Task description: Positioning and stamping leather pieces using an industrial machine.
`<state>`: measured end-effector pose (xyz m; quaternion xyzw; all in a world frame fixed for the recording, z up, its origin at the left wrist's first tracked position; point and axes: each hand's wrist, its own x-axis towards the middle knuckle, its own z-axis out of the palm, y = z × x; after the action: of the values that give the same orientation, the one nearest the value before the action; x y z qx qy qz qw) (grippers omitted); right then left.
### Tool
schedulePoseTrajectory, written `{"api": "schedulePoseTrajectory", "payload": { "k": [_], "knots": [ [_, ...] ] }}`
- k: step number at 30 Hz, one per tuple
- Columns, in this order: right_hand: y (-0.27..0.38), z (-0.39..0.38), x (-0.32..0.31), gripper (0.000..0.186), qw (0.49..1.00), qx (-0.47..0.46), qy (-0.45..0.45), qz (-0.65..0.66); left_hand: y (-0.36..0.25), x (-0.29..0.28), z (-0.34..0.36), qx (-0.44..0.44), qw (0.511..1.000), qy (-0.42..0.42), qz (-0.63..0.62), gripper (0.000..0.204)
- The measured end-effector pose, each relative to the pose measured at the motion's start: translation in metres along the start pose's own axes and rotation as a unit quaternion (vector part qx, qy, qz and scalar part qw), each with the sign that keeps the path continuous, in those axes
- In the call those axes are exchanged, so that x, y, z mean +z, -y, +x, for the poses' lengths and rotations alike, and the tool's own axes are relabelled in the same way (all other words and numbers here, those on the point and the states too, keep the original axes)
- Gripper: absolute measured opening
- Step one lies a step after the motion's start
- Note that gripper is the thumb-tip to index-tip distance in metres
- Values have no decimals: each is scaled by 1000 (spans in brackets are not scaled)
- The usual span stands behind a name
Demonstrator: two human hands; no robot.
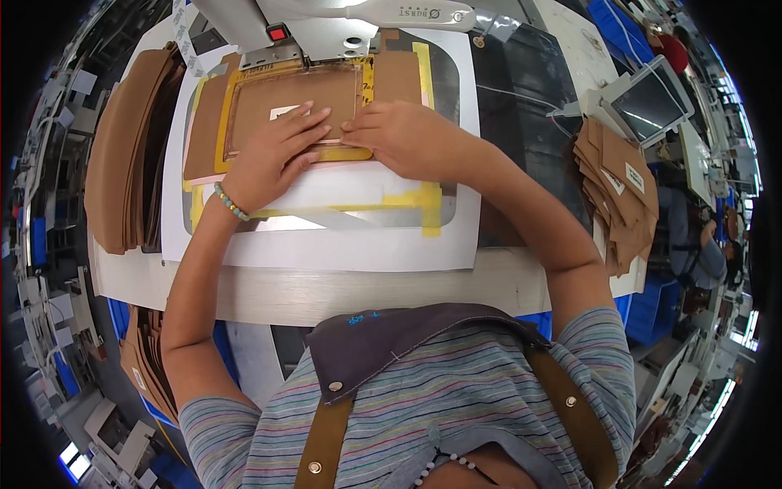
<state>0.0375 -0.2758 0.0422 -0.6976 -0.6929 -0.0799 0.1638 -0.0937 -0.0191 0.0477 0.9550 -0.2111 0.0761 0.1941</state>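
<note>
Upper centre, left hand [277, 156] lies flat, fingers slightly parted, on the smooth brown panel [314, 91] framed by a yellow rectangular template [345, 153]; right hand [399, 140] bunches fingers at its edge, grip unclear.

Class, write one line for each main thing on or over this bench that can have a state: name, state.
Yellow rectangular frame: lying flat
Left hand: open, palm down over the frame
Right hand: at the frame's lower right corner; grip unclear
Large white sheet: spread flat
Brown flat pieces at left: stacked closely
Brown flat pieces at right: fanned, overlapping
White-framed screen: tilted; on or off unclear
</note>
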Motion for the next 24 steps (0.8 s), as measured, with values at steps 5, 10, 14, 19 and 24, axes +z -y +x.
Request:
{"api": "schedulePoseTrajectory", "payload": {
  "k": [5,10,14,19,24],
  "knots": [
    [16,-5,2,29,999,3,2,-44,2,7,-2,15,1000,19,5,45],
    [26,-2,-2,31,998,31,45,-21,1,4,-4,18,999,34,-9,47],
    [28,-3,-2,31,999,23,30,-22,0,0,0,25,998,52,-21,47],
    [17,-4,21,19,997,43,37,-43,2,1,10,20,997,68,-7,44],
    [17,0,30,16,991,37,-5,-129,16,9,10,29,998,54,16,46]
  ]
}}
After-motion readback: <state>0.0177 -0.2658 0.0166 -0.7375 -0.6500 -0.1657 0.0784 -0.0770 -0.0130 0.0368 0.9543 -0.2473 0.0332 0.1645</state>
